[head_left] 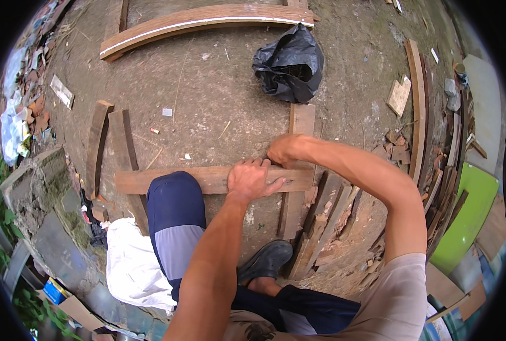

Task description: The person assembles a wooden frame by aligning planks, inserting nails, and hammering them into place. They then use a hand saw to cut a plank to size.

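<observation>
A brown wooden plank [207,179] lies crosswise in front of me over other lumber. My left hand [249,181] grips it from above, with the fingers bent over its far edge and the thumb stretched along its top. Just beyond that edge, my right hand [287,150] is closed, its fingers curled down and mostly hidden. Whatever it may hold does not show. Under the plank's right end runs a lengthwise wooden beam [302,119], close beside the right hand. My bent left knee [176,199], in navy trousers, rests on the plank's left part.
A black plastic bag [291,63] sits past the beam. A curved timber [207,24] lies at the far side. Two wood pieces [98,148] stand left. Lumber offcuts [321,227] are piled at right, near a green panel [463,219]. A white cloth [133,264] lies beside my knee.
</observation>
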The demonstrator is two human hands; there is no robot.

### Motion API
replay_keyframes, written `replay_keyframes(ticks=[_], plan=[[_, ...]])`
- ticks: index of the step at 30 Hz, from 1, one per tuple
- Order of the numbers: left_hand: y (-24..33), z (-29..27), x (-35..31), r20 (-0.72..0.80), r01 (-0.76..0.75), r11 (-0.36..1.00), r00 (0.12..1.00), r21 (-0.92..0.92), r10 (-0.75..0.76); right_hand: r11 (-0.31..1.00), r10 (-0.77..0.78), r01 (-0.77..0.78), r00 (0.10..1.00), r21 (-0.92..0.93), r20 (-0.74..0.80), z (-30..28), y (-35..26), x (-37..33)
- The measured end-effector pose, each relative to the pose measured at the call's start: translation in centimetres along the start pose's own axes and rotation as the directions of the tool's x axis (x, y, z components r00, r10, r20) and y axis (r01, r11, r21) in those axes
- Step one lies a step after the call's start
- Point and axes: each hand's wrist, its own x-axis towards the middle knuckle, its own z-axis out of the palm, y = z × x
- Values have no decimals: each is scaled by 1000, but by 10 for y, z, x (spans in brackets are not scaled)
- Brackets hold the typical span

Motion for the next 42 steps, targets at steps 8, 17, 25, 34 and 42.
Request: replay_keyframes(ticks=[8, 17, 25, 34, 42], plan=[[4, -3, 0, -48, -7, 1000, 999, -18, 6, 995, 77, -89, 977, 51, 199, 6, 11, 16], [1, 0, 0, -93, -32, 999, 995, -24, 30, 992, -86, 83, 996, 92, 34, -42, 42, -13], [-1, 1, 0, -59, -6, 1000, 998, -12, 5, 1000, 1, 0, 989, 7, -148, -1, -3, -18], [0, -1, -2, -92, -3, 999, 996, -40, 0, 1000, -13, 13, 999, -4, 51, 3, 4, -1], [-2, 2, -2, -86, -20, 999, 996, -32, 18, 993, -101, 95, 992, 73, 79, -3, 23, 4]])
